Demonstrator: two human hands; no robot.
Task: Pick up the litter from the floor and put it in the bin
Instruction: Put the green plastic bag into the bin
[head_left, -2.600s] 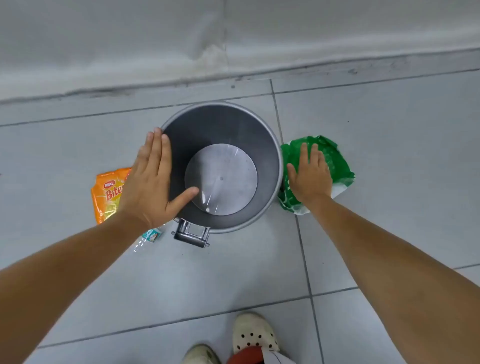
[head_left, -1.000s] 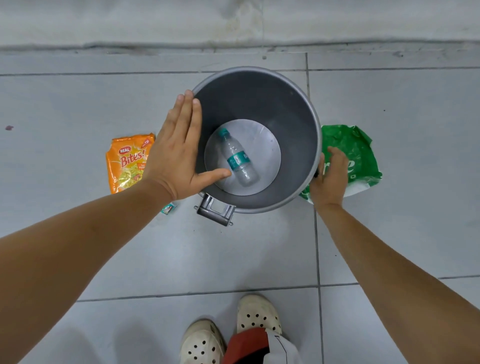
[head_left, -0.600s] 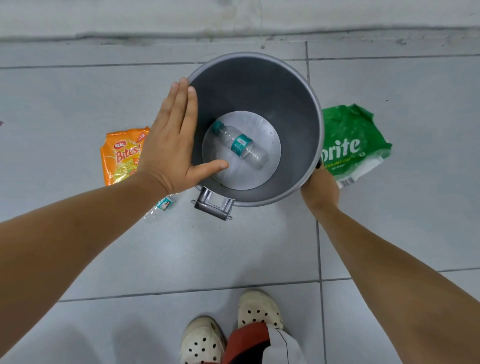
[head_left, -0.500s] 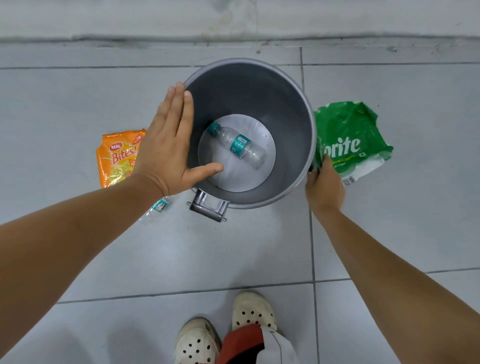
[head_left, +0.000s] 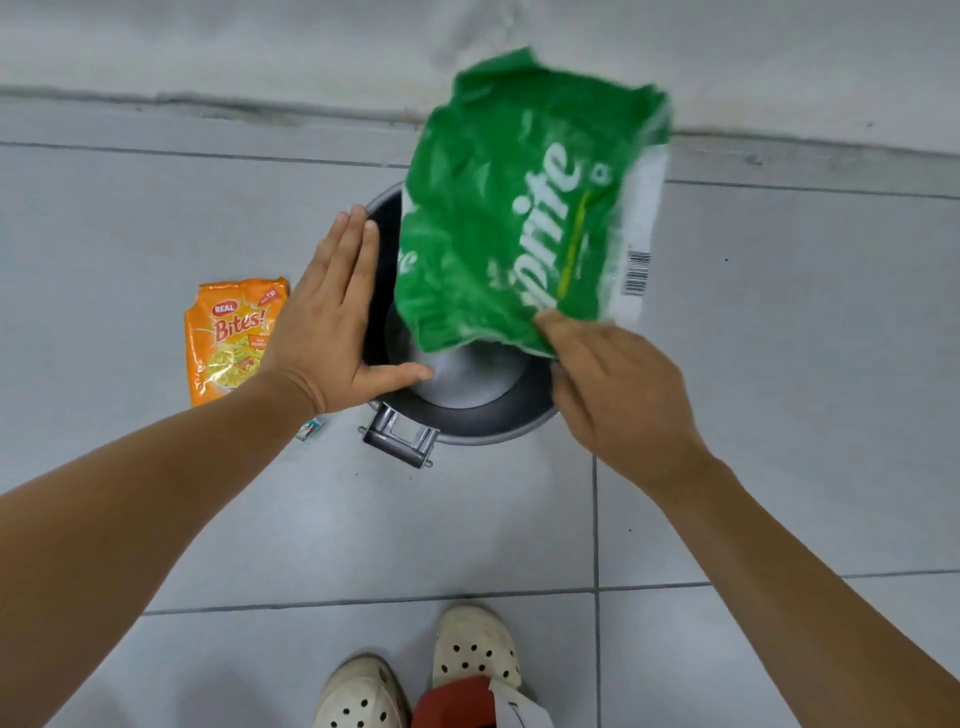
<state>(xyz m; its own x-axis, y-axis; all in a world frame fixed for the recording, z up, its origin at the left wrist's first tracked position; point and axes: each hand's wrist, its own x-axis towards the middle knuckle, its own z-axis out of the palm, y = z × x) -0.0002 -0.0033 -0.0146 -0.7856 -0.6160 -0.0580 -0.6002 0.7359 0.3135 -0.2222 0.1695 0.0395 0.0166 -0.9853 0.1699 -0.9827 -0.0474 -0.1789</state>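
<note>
A round grey metal bin (head_left: 483, 426) stands on the tiled floor near the wall. My right hand (head_left: 618, 395) pinches a corner of a crumpled green Sprite wrapper (head_left: 519, 208) and holds it up over the bin's mouth, hiding most of the inside. My left hand (head_left: 327, 327) lies flat over the bin's left rim, fingers straight, holding nothing. An orange Bites snack packet (head_left: 228, 338) lies on the floor left of the bin. The plastic bottle inside the bin is hidden behind the wrapper.
A small teal-labelled piece of litter (head_left: 310, 430) peeks out under my left wrist. The bin's metal handle (head_left: 400, 439) points toward me. My feet in white clogs (head_left: 421, 675) stand below. The wall's base (head_left: 208, 104) runs across the top.
My right hand lifted the green wrapper off the floor from the right of the bin and swung it over the bin's opening. My left hand stayed on the rim.
</note>
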